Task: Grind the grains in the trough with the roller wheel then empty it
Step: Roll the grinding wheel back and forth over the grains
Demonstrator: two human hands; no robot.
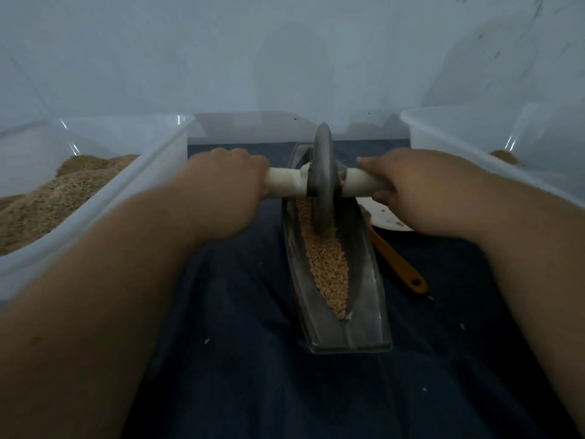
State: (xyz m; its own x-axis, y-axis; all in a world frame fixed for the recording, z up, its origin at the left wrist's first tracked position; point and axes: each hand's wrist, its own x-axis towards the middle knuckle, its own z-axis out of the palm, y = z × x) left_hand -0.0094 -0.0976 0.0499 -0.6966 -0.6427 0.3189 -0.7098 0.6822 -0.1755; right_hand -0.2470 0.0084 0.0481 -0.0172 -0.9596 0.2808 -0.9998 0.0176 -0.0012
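Both hands, left (221, 185) and right (421, 185), grip the axle of the wheel (323, 172), which stands in the trough (364, 286) on the grains (327, 264). The left bin (133, 188) holds a heap of meal (47, 198); the right bin (459, 134) shows a little.

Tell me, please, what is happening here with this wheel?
A person is grinding grain. The left hand and the right hand each grip one end of the white handle that runs through the grey roller wheel. The wheel stands in the metal trough, on the grains; nothing is emptied yet. An orange-handled tool lies right of the trough, and a clear bin on the left holds a tan heap.
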